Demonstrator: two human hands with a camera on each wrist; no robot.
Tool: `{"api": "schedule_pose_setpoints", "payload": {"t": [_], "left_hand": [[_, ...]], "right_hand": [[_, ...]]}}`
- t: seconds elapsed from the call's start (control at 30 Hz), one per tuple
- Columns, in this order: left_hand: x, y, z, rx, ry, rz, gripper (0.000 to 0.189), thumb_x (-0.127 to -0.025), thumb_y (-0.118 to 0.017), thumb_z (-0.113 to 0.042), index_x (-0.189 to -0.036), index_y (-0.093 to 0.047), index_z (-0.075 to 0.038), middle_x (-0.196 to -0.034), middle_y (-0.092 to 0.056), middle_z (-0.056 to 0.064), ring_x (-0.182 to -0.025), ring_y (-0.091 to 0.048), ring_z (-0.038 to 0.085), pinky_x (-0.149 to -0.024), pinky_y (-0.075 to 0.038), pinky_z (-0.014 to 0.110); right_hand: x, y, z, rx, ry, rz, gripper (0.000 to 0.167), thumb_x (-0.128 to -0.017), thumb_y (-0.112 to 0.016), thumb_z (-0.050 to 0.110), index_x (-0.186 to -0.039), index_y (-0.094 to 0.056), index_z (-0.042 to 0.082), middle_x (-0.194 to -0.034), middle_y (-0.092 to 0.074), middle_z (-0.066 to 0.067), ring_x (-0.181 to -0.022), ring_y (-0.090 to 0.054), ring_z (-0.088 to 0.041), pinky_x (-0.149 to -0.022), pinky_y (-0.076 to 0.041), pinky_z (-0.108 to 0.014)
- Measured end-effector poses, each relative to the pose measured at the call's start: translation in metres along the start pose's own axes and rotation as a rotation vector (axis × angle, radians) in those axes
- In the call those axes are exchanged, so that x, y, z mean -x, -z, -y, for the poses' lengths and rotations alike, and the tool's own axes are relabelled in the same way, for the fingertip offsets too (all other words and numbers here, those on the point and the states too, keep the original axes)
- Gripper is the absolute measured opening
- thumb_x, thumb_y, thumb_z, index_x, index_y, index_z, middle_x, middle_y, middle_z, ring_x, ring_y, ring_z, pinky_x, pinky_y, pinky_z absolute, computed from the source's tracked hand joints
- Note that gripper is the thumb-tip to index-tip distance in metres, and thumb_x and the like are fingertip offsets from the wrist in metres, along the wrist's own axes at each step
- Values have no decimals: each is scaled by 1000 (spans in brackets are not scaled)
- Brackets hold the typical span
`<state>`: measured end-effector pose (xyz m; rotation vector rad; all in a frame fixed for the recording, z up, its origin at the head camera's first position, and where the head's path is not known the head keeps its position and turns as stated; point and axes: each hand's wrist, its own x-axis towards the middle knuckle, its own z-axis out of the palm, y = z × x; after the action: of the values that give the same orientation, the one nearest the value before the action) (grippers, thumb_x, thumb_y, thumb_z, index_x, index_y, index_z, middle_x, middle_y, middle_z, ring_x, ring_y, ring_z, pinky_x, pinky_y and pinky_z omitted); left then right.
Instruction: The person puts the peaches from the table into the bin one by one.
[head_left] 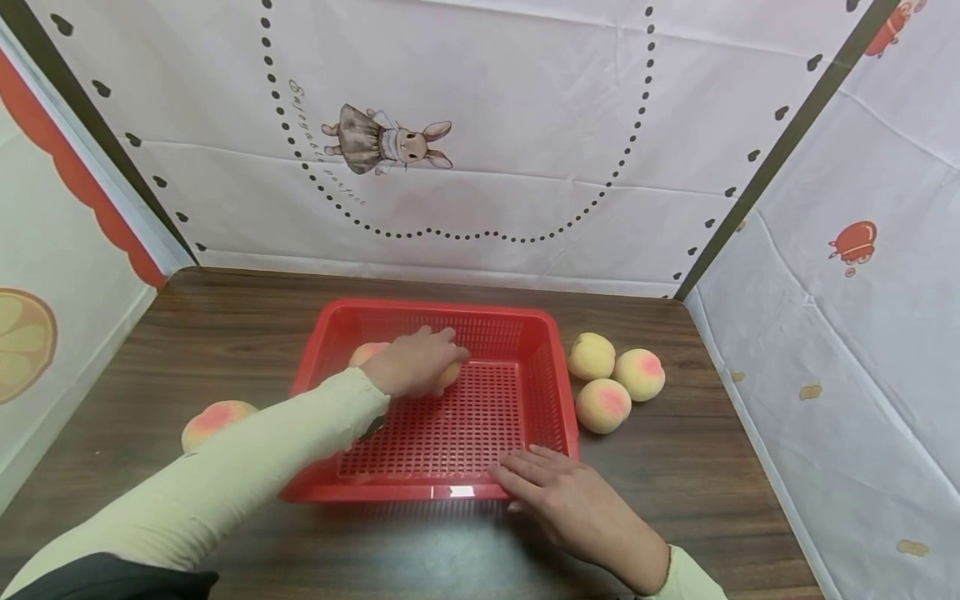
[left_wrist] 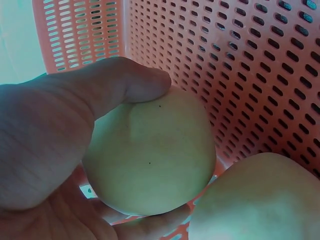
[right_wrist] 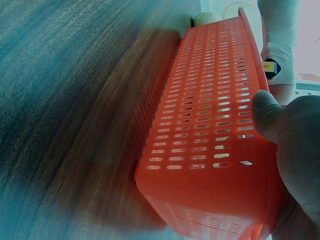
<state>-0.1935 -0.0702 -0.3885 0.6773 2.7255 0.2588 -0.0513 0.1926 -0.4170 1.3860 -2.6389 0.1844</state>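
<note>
My left hand (head_left: 415, 363) reaches into a red plastic basket (head_left: 558, 400) and grips a peach (left_wrist: 150, 155). In the left wrist view the thumb lies over the top of the fruit and the fingers come round beneath it. A second peach (head_left: 367, 353) sits beside the held one, at the basket's far left. My right hand (head_left: 558, 500) holds the basket's near right corner. Its fingers lie over the rim, and the thumb (right_wrist: 266, 112) is against the outer side in the right wrist view.
Right of the basket, three peaches (head_left: 592, 357) sit close together on the brown wooden table (head_left: 697, 467). Another peach (head_left: 213, 423) lies to the left, partly behind my left sleeve (head_left: 225, 475). Printed white cloth walls (head_left: 495, 108) stand at the back and both sides.
</note>
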Motion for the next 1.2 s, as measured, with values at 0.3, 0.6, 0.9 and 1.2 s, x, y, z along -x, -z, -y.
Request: {"api": "schedule_pose_setpoints", "payload": {"t": [0.3, 0.6, 0.9, 1.2], "left_hand": [[-2, -3, 0, -20, -8, -3, 47, -99, -67, -18, -146, -62, -18, -161, -47, 17, -149, -41, 49, -112, -41, 71], [-4, -5, 0, -6, -3, 8, 45, -101, -63, -17, -146, -62, -18, -163, -44, 18, -150, -39, 50, -115, -39, 71], [-6, -9, 1, -12, 9, 26, 46, -101, -62, -14, -147, -60, -19, -166, -40, 17, -152, -36, 50, -114, -39, 71], [-7, -12, 0, 1, 17, 20, 45, -102, -62, -17, -147, -61, -21, -166, -41, 16, -153, -35, 49, -115, -39, 70]], "right_hand": [[-1, 1, 0, -13, -12, 24, 48, -96, -74, 34, -142, -64, 22, -138, -71, 3, -127, -69, -16, -109, -55, -40], [-1, 2, 0, -11, -14, 31, 48, -97, -73, 34, -142, -64, 22, -138, -70, 3, -128, -68, -16, -110, -54, -40], [-1, 2, 0, -12, -15, 30, 49, -96, -75, 34, -142, -64, 22, -138, -70, 3, -128, -68, -16, -109, -55, -40], [0, 2, 0, -29, -22, 44, 49, -96, -74, 34, -143, -64, 21, -138, -70, 1, -127, -69, -17, -108, -55, -41]]}}
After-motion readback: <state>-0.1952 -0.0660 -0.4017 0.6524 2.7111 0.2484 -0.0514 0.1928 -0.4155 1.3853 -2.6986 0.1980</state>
